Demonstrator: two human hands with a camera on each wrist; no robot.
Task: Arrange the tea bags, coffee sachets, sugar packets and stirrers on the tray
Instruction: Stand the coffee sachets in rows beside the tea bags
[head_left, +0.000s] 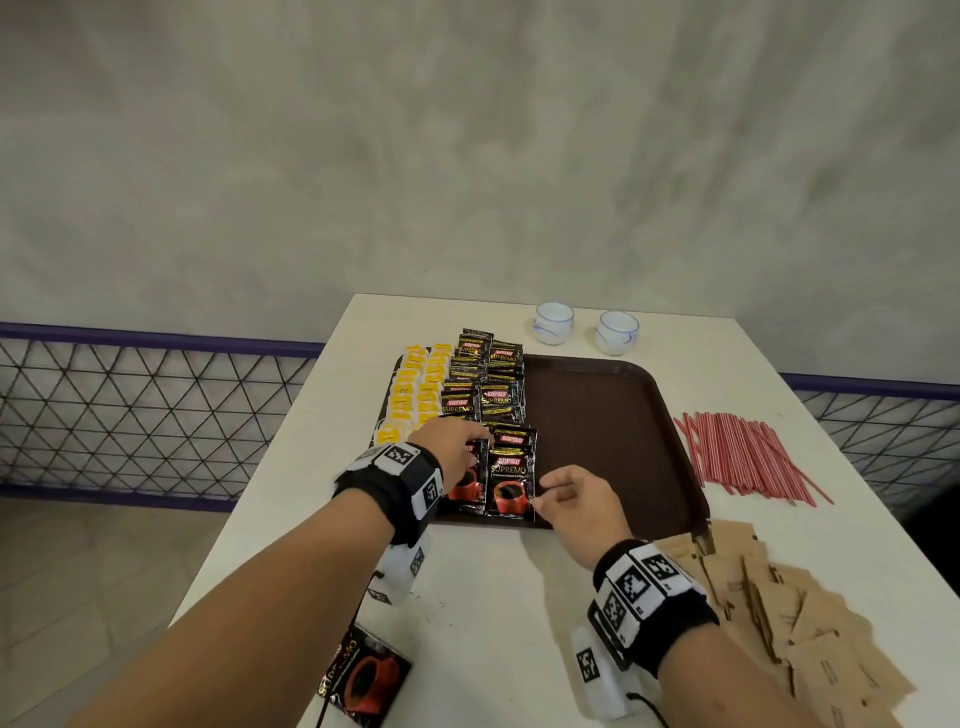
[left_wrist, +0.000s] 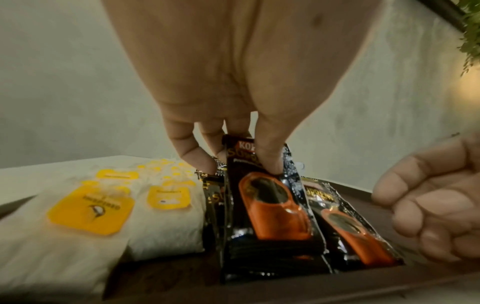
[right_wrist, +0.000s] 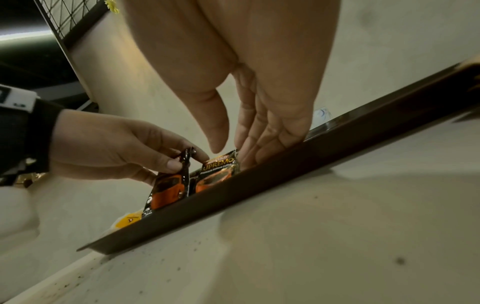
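A brown tray lies on the white table. Tea bags with yellow tags fill its left column, and black coffee sachets lie in two columns beside them. My left hand pinches the top of the front-left coffee sachet, thumb on its face and fingers behind, tilting it up off the tray. My right hand hovers with relaxed fingers just right of the front-right sachet and holds nothing. Red-and-white stirrers and brown sugar packets lie on the table right of the tray.
One loose coffee sachet lies on the table near my left forearm. Two white cups stand behind the tray. The tray's right half is bare. The table's left edge runs close to the tea bags, with a mesh railing beyond.
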